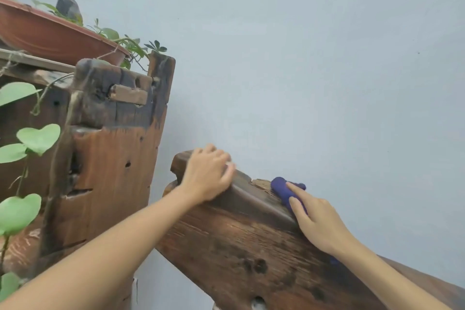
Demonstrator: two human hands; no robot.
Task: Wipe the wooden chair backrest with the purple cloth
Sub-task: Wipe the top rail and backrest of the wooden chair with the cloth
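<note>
The dark, weathered wooden chair backrest [241, 241] slants from upper left down to the lower right. My left hand [207, 175] grips its top rail near the left end, fingers curled over the back edge. The purple cloth [284, 190] lies bunched on the top rail further right. My right hand [318, 224] presses on it, with the index finger stretched along the cloth. Part of the cloth is hidden under the palm.
A tall rustic wooden stand [108, 148] rises at the left, close to the backrest. On it sits a terracotta planter [52, 35]. Green heart-shaped vine leaves [37, 137] hang along the left edge. A pale blue wall [314, 70] is right behind.
</note>
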